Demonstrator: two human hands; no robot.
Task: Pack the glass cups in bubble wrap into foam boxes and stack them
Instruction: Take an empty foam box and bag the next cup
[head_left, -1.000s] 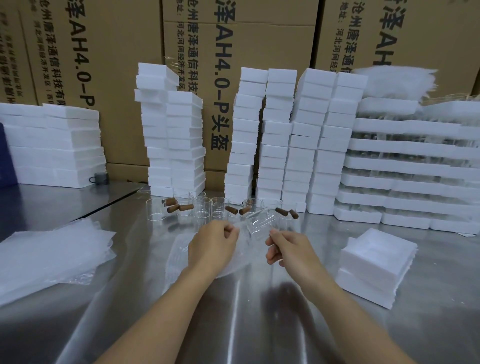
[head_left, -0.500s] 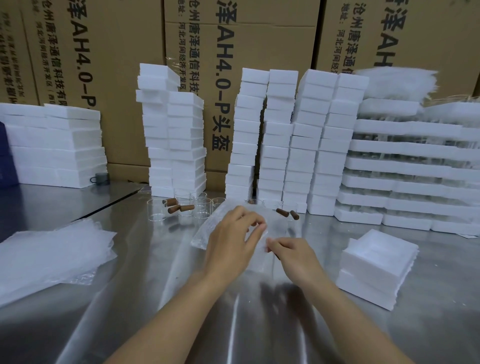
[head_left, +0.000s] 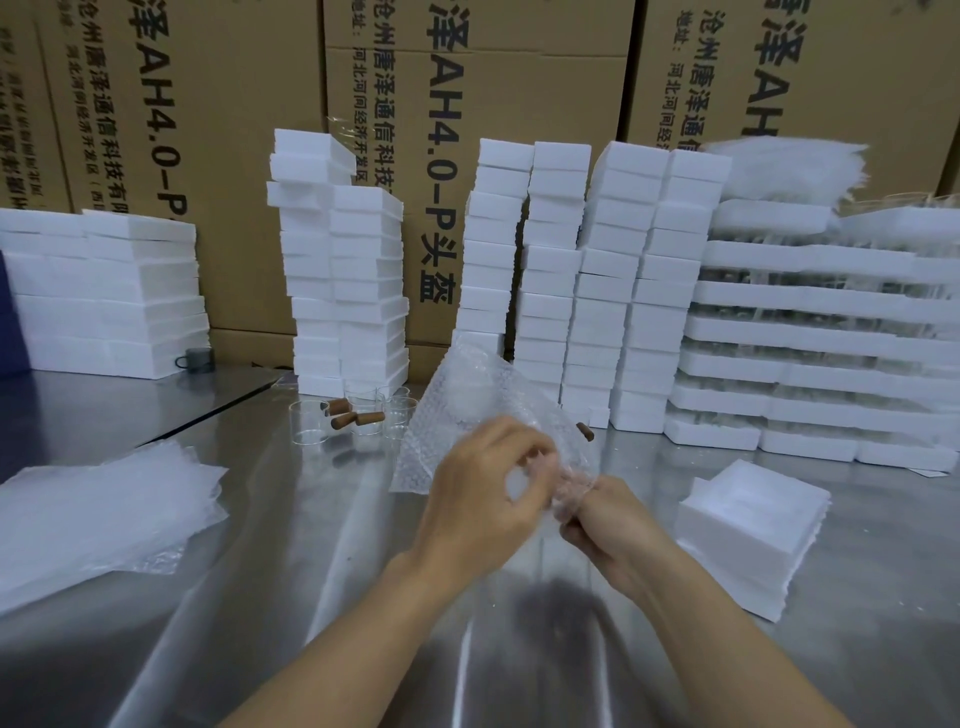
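Brown cartons (head_left: 234, 156) close the back of a steel table (head_left: 291, 571) that carries all the goods. Both hands are curled on one sheet of bubble wrap (head_left: 467, 410). The left hand (head_left: 483, 499) pinches it from above and the right hand (head_left: 618, 535) grips the rolled end, I think to keep the roll tight around a cup, which I cannot see clearly inside. Beyond the hands at least four bare glass cups (head_left: 310, 422) stand upright, with four brown corks (head_left: 343, 421) among and beside them. Six tall columns of foam boxes (head_left: 556, 270) stand further back. One low pile of open boxes (head_left: 753, 525) lies near the right hand, probably ready for filling.
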